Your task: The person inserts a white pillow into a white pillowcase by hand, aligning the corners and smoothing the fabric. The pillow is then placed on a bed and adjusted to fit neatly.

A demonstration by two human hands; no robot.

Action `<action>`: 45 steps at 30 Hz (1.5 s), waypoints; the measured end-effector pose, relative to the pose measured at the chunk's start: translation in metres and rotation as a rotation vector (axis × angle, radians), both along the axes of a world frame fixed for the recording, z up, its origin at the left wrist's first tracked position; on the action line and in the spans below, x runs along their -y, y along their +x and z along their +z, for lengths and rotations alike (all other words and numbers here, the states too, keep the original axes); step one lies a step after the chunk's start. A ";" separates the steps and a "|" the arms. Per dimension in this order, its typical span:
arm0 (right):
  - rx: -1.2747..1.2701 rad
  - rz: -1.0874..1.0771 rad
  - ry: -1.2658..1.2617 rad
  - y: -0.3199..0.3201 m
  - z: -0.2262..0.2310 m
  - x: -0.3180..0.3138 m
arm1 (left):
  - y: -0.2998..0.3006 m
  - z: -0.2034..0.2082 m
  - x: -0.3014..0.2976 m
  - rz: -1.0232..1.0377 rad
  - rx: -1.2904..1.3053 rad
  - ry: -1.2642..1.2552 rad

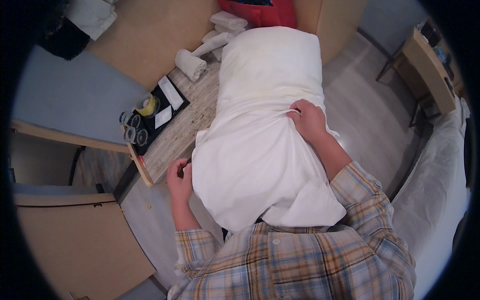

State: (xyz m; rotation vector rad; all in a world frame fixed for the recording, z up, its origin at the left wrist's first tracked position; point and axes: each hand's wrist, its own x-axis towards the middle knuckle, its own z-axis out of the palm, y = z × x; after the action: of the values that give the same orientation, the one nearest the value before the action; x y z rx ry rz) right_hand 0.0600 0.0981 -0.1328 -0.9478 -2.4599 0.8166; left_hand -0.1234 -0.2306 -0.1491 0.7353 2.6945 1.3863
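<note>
A plump white pillow (272,62) lies in front of me, with a loose white pillowcase (250,157) bunched in folds over its near part and reaching up to my shirt. My right hand (309,120) is closed, pinching a gathered fold of the pillowcase near the pillow's right side. Beside the left edge of the pillowcase is my left hand (180,182), its fingers loosely curved with a gap between thumb and fingers. Nothing shows in that gap. Whether its fingertips touch the cloth is hard to tell.
A wood-grained counter (197,117) runs under the pillow's left side. On it are a black tray (165,102) with glasses (135,127) and papers, and rolled white towels (190,65). A red bag (262,14) stands behind. At right are a desk (425,70) and a white-covered bed (432,200).
</note>
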 end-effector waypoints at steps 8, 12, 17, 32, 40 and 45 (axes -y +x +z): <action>-0.094 -0.009 -0.212 0.023 -0.017 0.004 | 0.041 -0.037 0.042 0.189 0.382 0.297; -0.141 0.000 -0.174 0.041 -0.023 0.010 | 0.045 -0.051 0.061 0.132 0.725 0.321; -0.174 0.049 -0.171 0.050 -0.025 0.015 | 0.016 -0.055 0.069 0.373 0.376 0.207; -0.224 0.135 -0.030 0.106 0.007 0.025 | 0.057 0.013 0.007 -0.095 -0.384 -0.168; 0.003 0.191 -0.099 0.114 0.015 0.045 | 0.053 0.030 -0.025 -0.207 -0.569 -0.337; 0.026 0.104 0.041 0.114 0.007 0.038 | 0.041 0.033 -0.032 -0.148 -0.572 -0.371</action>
State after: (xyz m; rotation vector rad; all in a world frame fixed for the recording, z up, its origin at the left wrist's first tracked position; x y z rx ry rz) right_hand 0.1736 0.0598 -0.1259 -0.8271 -2.5568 0.7881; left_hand -0.0825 -0.1988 -0.1162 1.4226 3.0742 0.6777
